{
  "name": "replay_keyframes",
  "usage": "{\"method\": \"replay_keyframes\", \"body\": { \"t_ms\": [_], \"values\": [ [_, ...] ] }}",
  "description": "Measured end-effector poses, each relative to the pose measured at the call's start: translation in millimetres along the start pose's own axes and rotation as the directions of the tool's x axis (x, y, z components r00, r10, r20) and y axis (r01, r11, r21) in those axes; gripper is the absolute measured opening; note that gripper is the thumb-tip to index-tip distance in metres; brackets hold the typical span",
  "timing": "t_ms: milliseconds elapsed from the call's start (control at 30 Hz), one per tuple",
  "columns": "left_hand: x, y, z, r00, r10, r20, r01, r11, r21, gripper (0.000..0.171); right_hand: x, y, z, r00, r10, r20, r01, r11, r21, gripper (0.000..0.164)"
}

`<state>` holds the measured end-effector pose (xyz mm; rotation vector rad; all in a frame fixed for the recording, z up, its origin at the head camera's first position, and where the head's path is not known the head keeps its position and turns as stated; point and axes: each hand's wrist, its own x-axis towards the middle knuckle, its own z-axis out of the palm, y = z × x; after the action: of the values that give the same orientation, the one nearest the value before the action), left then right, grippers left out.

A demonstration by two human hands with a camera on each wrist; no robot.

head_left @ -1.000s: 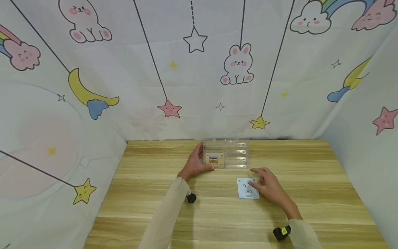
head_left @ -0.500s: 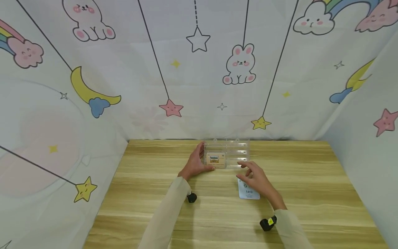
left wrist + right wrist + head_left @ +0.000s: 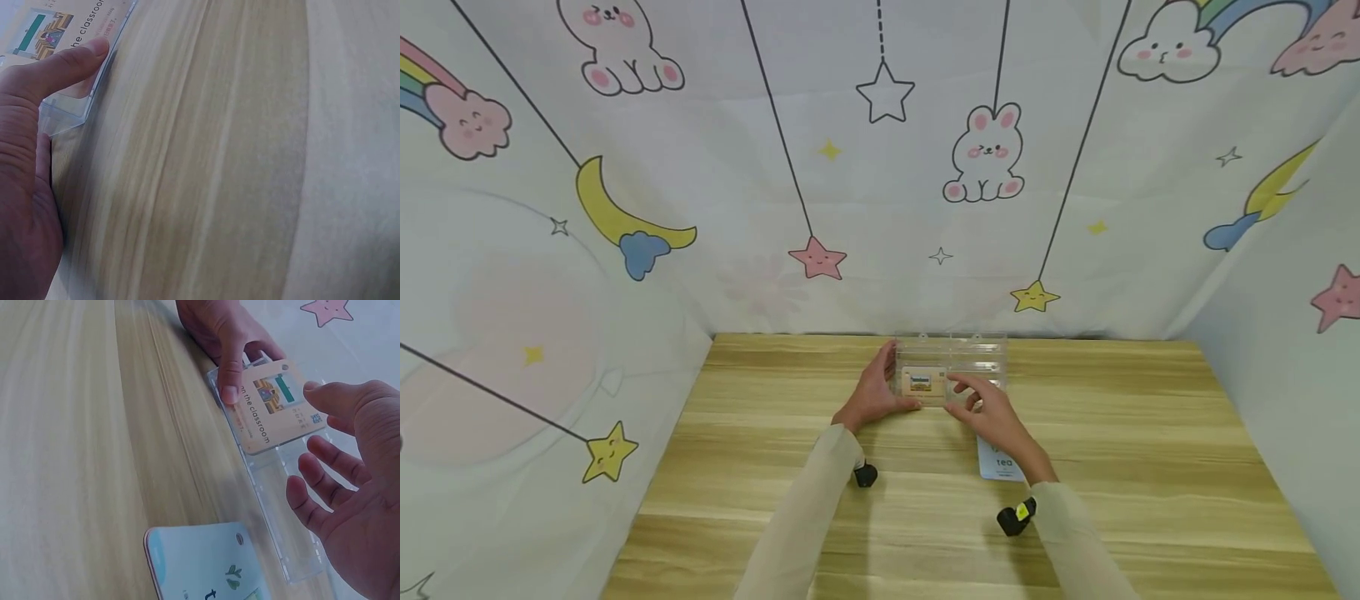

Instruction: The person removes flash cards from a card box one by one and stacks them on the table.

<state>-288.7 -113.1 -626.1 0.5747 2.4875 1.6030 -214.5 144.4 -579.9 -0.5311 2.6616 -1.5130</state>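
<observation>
My left hand (image 3: 872,393) grips the left end of a clear plastic card rack (image 3: 977,357), its thumb (image 3: 72,65) pressing over the lower front edge. In the left half of the rack stands a peach flashcard (image 3: 275,412) with a classroom picture. My right hand (image 3: 996,417) hovers at the front of the rack with loosely bent fingers and holds nothing. In the right wrist view its fingertips come near the flashcard's right side; whether one touches cannot be told. Below the right hand a pale blue "tea" card stack (image 3: 200,562) lies on the table, partly hidden in the head view.
The wood-grain table (image 3: 775,400) reaches back to a white printed curtain (image 3: 880,192), close behind the rack. More curtain hangs along both sides. Each wrist wears a small black camera (image 3: 866,475).
My right hand has moved left and away from me, from beside the tea cards to the front of the rack near the classroom card. The left hand keeps its grip.
</observation>
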Motion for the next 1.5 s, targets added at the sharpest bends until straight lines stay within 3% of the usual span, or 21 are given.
{"method": "replay_keyframes", "body": {
  "t_ms": [600, 1167, 1500],
  "values": [
    [1.8, -4.7, -0.4, 1.0, 0.02, 0.003, -0.02, 1.0, 0.009, 0.125, 8.2, 2.6, 6.8, 0.999, 0.027, -0.018, -0.026, 0.999, 0.028, 0.05],
    [2.0, -1.0, -0.2, 1.0, 0.019, 0.002, -0.019, 1.0, 0.01, 0.125, 6.9, 1.6, 6.8, 0.999, -0.034, -0.036, 0.036, 0.998, 0.047, 0.045],
    [2.2, 1.4, 0.8, 1.0, 0.02, -0.008, -0.02, 1.0, 0.005, 0.124, 6.2, 1.3, 6.8, 0.999, -0.031, -0.034, 0.033, 0.998, 0.055, 0.043]
  ]
}}
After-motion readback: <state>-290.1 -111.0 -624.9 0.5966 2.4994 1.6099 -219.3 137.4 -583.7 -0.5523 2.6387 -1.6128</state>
